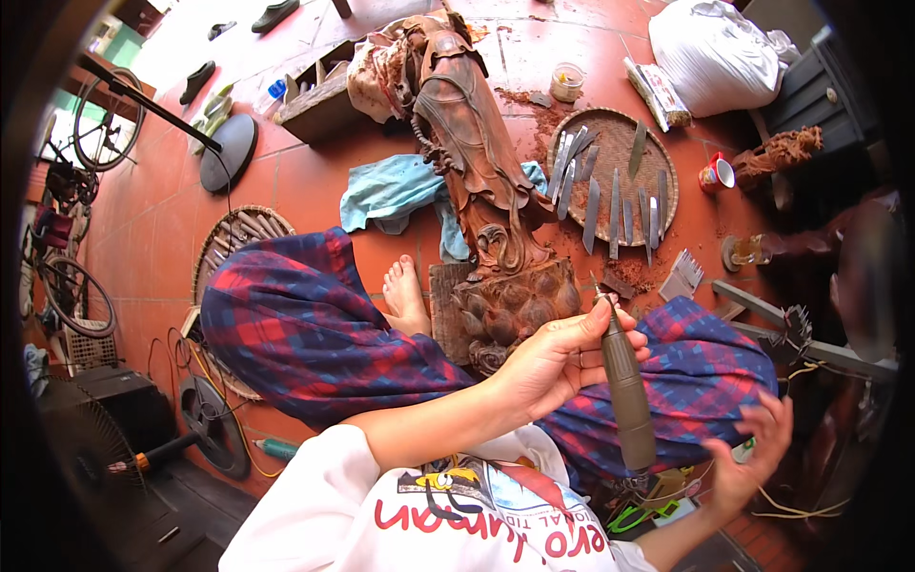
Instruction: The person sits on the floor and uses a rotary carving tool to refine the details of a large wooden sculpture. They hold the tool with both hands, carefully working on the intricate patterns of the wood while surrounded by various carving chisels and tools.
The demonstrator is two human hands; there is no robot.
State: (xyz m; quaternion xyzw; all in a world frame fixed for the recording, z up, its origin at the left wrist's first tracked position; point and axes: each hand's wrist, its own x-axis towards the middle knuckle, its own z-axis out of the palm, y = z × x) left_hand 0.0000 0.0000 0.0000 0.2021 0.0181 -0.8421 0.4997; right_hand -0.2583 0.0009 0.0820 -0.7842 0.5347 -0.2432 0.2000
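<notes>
Your left grip is wrapped round the front of the dark olive handpiece, thumb close to its nose, with the thin bit pointing up and away from you, while your right grip is spread wide near the tool's rear end, with nothing seen in it. The carved wooden figure lies lengthwise in front of you, its petalled base nearest you and just beside the bit; whether the two touch cannot be told from this view. This looks like readying the handpiece for fine carving, so settle your hold first: a light pinch near the nose should steer better than a tight fist. Brace the side of that hand on solid wood, and let your free hand steady the base well behind the bit's path. Light, short strokes should suit the petals, since pressing hard could make the bit skip and scar an edge. Mind your plaid trousers and the pale blue cloth, as loose fabric could catch on a spinning bit, and aim the tip away from your bare foot
</notes>
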